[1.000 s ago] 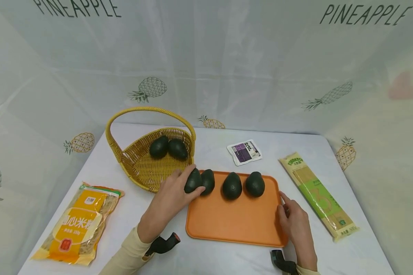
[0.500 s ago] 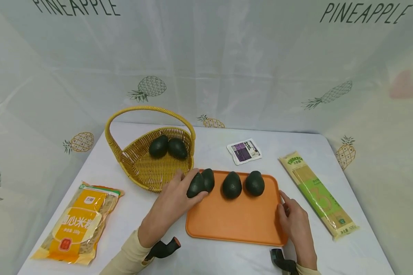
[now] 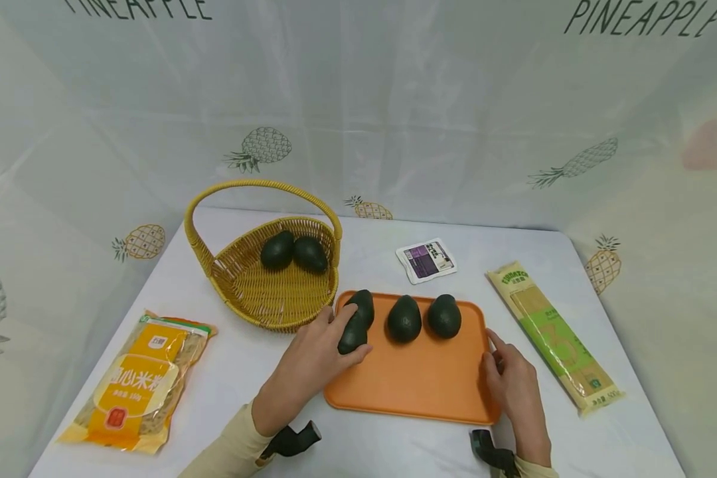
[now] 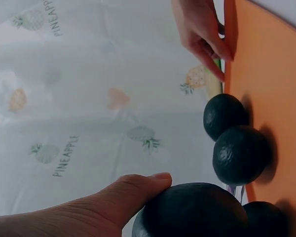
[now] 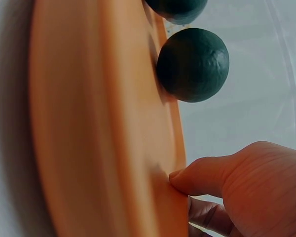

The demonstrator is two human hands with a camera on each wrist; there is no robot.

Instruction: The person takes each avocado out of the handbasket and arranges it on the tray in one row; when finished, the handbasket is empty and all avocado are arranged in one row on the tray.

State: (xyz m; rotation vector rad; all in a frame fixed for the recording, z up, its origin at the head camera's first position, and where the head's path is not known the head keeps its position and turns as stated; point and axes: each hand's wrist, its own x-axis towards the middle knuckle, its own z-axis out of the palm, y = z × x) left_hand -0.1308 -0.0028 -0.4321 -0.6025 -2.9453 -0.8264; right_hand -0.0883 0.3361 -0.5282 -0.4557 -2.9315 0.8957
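Observation:
In the head view my left hand (image 3: 311, 362) grips a dark green avocado (image 3: 352, 336) over the left part of the orange tray (image 3: 412, 392). Its thumb lies along the near side of this fruit (image 4: 187, 215) in the left wrist view. Right behind the held avocado sits another avocado (image 3: 364, 305), partly covered by it. Two more, a middle avocado (image 3: 403, 320) and a right avocado (image 3: 444, 317), lie along the tray's far side. My right hand (image 3: 516, 385) pinches the tray's right rim, thumb (image 5: 197, 177) on the inside and fingers outside.
A yellow wicker basket (image 3: 263, 309) with a tall handle stands left of the tray, holding two avocados (image 3: 277, 250). A yellow food bag (image 3: 137, 385) lies at the left, a green noodle pack (image 3: 552, 335) at the right. Behind the tray is a small white-and-purple packet (image 3: 426, 260).
My left hand has moved right and slightly nearer with the avocado, from the tray's left edge to farther over the tray. My right hand stays at the rim.

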